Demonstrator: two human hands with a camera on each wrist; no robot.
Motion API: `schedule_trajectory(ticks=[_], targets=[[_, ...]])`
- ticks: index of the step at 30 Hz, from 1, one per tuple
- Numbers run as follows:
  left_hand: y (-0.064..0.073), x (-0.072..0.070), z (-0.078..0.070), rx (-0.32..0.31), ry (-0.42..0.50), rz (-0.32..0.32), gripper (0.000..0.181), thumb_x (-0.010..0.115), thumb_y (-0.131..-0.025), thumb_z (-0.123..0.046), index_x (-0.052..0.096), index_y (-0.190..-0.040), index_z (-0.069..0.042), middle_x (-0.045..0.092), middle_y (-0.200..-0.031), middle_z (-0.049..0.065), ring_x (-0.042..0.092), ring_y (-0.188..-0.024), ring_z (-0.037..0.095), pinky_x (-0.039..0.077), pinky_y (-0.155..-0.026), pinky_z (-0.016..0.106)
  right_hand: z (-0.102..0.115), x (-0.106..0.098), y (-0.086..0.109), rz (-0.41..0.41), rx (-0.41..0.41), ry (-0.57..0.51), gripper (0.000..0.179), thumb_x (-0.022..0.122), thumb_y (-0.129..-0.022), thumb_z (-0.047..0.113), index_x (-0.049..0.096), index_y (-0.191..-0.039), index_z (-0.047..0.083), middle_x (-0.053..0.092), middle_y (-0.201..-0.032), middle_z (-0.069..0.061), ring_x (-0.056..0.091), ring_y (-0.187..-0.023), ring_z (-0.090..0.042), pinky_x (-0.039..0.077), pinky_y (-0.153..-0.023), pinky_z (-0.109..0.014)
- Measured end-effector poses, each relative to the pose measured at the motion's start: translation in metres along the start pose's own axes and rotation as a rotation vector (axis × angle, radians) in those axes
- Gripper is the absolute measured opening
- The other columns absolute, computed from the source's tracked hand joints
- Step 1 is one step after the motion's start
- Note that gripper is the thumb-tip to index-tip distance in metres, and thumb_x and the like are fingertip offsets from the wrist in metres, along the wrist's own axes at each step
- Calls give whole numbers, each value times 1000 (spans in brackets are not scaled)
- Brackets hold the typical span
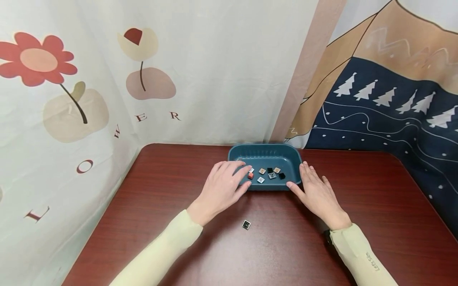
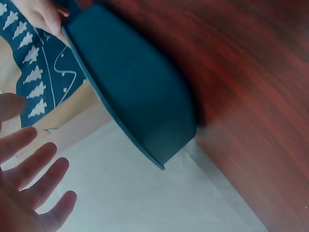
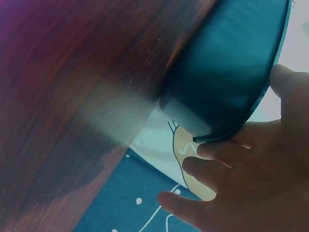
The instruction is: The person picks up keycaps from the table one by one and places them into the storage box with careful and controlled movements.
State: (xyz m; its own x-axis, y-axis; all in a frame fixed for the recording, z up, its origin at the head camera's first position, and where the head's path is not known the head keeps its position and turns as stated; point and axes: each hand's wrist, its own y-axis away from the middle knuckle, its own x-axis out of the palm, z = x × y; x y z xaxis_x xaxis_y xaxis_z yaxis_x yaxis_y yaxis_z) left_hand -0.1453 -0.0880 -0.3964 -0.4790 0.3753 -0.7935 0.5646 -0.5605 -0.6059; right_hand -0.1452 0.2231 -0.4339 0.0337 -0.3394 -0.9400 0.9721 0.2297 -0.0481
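A dark teal rectangular basin (image 1: 264, 187) stands near the table's back edge. Inside it lie several small square pieces (image 1: 272, 175) in black, white, tan and red; they look like keycaps. My left hand (image 1: 223, 184) hovers over the basin's left end with its fingers spread, holding nothing; in the left wrist view its fingers (image 2: 38, 166) stand apart from the basin. At the right end is my right hand (image 1: 318, 194), thumb against the front rim and straight fingers along the end wall. The right wrist view shows this thumb (image 3: 285, 82) touching the rim.
One small black-and-white square piece (image 1: 246, 225) lies on the dark red wooden table (image 1: 286, 246), in front of the basin. Printed curtains (image 1: 222, 71) hang behind the table and down its left and right sides.
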Motion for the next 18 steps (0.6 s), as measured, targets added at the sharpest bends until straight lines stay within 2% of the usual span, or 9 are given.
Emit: schedule_trajectory(ticks=[6, 11, 14, 18], targets=[[12, -1, -7, 62, 13, 50, 52, 74, -95, -42, 65, -136, -11, 66, -132, 7, 64, -119, 24, 49, -98, 43, 0, 0, 0, -2, -1, 0, 100, 37, -101, 72, 25, -160, -8, 22, -167, -27, 24, -152, -48, 19, -114, -74], [22, -2, -13, 108, 11, 86, 55, 74, -94, -44, 65, -137, -12, 64, -138, 6, 63, -119, 24, 48, -99, 45, 0, 0, 1, 1, 0, -1, 100, 37, -101, 72, 25, -160, -7, 21, -167, -27, 23, -152, -47, 19, -114, -74], [26, -2, -16, 143, 15, 88, 55, 77, -91, -44, 66, -135, -13, 65, -137, 6, 63, -118, 24, 48, -99, 46, 1, 0, 1, 1, 0, 4, 100, 37, -101, 72, 25, -160, -8, 21, -167, -27, 23, -152, -47, 19, -114, -74], [31, -2, -20, 196, 15, 117, 56, 74, -92, -46, 66, -136, -13, 65, -134, 6, 62, -117, 23, 48, -99, 44, 0, 0, 1, 2, 2, 9, 100, 37, -102, 72, 25, -160, -8, 22, -167, -27, 23, -152, -47, 19, -114, -74]])
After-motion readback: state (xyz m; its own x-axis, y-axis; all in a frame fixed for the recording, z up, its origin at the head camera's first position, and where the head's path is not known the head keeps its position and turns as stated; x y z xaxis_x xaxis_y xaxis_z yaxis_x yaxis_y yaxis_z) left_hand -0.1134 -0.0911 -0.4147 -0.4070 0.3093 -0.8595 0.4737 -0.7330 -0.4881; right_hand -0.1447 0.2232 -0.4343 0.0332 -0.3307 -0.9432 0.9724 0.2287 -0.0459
